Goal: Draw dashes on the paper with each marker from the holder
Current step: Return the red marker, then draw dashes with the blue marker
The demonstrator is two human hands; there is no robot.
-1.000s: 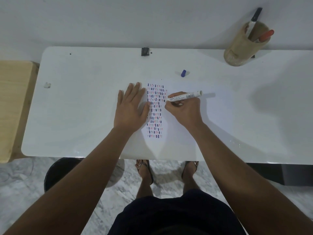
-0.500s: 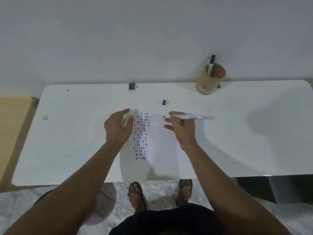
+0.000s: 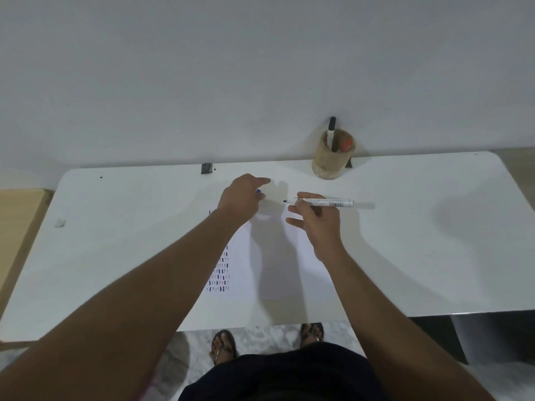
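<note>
The white surface [image 3: 405, 241] spreads out under both my arms, its far edge against a plain wall. On it, beneath my forearms, lies the sheet of paper [image 3: 275, 270], with columns of short dark blue and pink dashes [image 3: 220, 273] showing just right of my left forearm. Beyond my right hand [image 3: 317, 219], at the back of the surface, stands the round wooden holder [image 3: 331, 157]; inside it a white marker with a black cap [image 3: 331, 131] sticks up on the left and a red-capped marker [image 3: 345, 144] sits lower on the right.

My right hand pinches an uncapped white marker [image 3: 324, 202], barrel level, blue tip pointing left toward my left hand, the other fingers spread loose. A barcode and small print sit on the barrel; I cannot read them. My left hand [image 3: 241, 196] reaches forward past the paper's top, fingers curled down over the small blue cap [image 3: 259, 191]; whether it grips the cap I cannot tell. Far left of that hand lies a small pale scrap [image 3: 60, 223], and beyond it a small dark block [image 3: 206, 168].
</note>
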